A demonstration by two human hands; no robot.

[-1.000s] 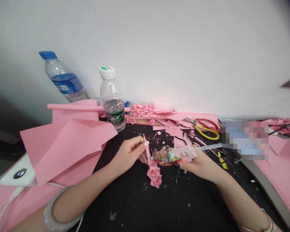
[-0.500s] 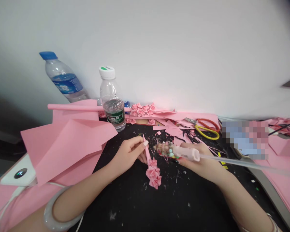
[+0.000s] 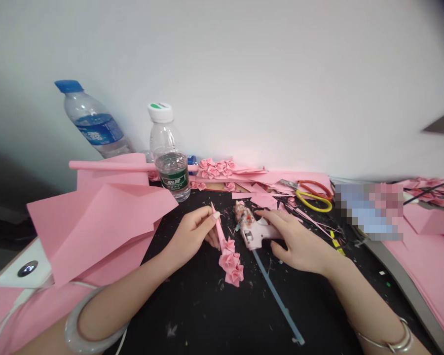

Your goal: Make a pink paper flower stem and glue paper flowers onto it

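Observation:
My left hand [image 3: 198, 231] pinches the thin rolled stem of a pink paper flower spray [image 3: 231, 264], thumb and fingers closed near its pointed tip. Its folded blossoms hang toward the front, over the black tabletop. Lying on its side to the right is a hot glue gun [image 3: 254, 233], its nozzle end crusted and decorated with coloured bits. A long translucent glue stick [image 3: 279, 297] sticks out of its back toward me. My right hand [image 3: 299, 241] rests at the gun's handle with thumb and index finger apart, not wrapped round it.
Scissors [image 3: 314, 197] with red and yellow handles lie behind among paper scraps. A water bottle [image 3: 170, 162] and a leaning blue-capped bottle [image 3: 96, 125] stand back left. Pink sheets [image 3: 99, 227] and a white power bank [image 3: 25, 268] are left; a blurred-out object [image 3: 368, 212] is right.
The glue gun has gone from being held up, glue stick pointing right, to lying on the table, stick pointing toward me. My right hand's fingers have loosened. The left hand keeps its grip.

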